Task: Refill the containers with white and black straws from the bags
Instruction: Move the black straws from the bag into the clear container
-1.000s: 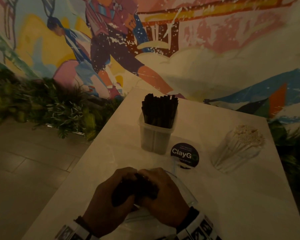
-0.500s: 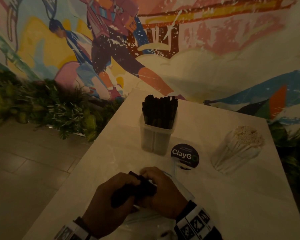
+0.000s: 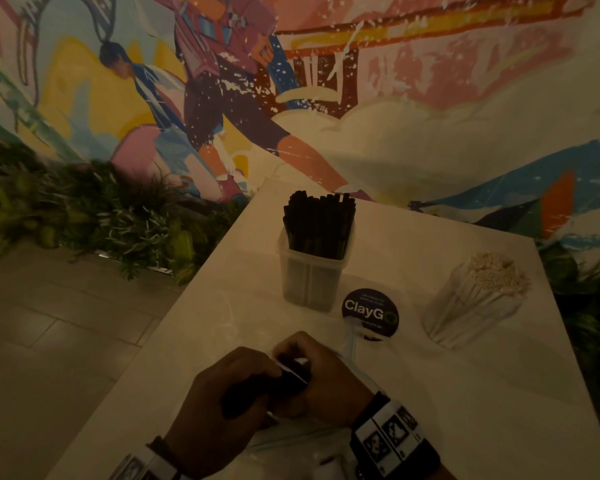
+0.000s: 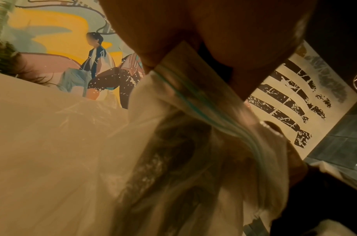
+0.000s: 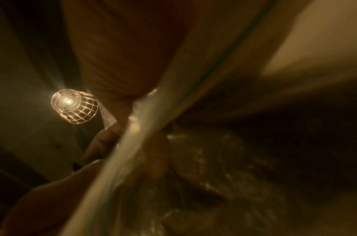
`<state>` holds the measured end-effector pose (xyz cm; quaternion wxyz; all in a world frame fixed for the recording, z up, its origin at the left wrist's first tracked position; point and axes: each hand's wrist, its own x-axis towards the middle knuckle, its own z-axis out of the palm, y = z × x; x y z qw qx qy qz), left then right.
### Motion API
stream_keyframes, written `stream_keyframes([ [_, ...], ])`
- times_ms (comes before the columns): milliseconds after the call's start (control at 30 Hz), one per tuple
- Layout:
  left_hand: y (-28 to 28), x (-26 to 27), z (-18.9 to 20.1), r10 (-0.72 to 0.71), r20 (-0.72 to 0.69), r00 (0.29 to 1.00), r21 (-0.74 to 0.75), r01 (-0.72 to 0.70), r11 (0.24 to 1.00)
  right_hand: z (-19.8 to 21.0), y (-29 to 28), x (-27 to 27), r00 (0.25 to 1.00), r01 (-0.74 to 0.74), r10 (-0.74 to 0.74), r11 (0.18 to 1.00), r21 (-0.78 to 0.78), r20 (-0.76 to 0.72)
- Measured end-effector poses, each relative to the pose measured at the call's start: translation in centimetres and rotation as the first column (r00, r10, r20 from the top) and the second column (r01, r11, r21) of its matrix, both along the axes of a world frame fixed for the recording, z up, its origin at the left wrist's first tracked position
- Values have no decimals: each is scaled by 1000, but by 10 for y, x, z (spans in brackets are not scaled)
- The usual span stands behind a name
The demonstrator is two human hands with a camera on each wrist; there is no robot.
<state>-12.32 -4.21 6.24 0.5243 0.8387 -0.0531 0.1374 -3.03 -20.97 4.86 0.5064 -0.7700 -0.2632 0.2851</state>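
Observation:
Near the table's front edge both hands hold a clear zip bag (image 3: 291,441) with black straws (image 3: 288,375) dark inside it. My left hand (image 3: 229,400) is curled round the bag's left side. My right hand (image 3: 326,379) pinches its rim from the right. The left wrist view shows fingers pinching the bag's blue zip strip (image 4: 193,103); in the right wrist view the rim (image 5: 153,127) runs across, blurred. Farther back a clear container (image 3: 310,282) stands packed with upright black straws (image 3: 319,220). At the right, a clear holder carries white straws (image 3: 478,296).
A round black "ClayGo" sticker (image 3: 370,313) lies on the pale table (image 3: 465,393) between the two straw holders. A painted mural wall runs close behind the table. Plants (image 3: 84,209) and a tiled floor lie off the left edge. A caged lamp (image 5: 74,106) hangs overhead.
Both hands have shifted slightly away from me with the bag. A bright plastic edge of the bag now shows between them. The containers have not moved.

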Motion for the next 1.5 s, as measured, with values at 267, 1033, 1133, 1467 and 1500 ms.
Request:
stream_keyframes([
  [267, 1, 3, 5, 8, 11, 1000, 8, -8, 1000, -4, -9, -1, 994, 95, -100, 991, 91, 53],
  [1033, 1, 7, 2, -7, -16, 1000, -49, 6, 999, -17, -41, -9, 860, 425, -482, 858, 287, 167],
  [1133, 0, 8, 3, -20, -3, 1000, -33, 20, 999, -29, -44, -12, 799, 507, -550, 833, 221, 243],
  [1467, -1, 8, 2, 3, -2, 1000, -54, -4, 999, -44, -47, -14, 751, 601, -612, 789, 130, 246],
  [1500, -1, 8, 2, 11, -7, 1000, -55, -12, 998, -37, -47, -13, 754, 607, -628, 778, 163, 193],
])
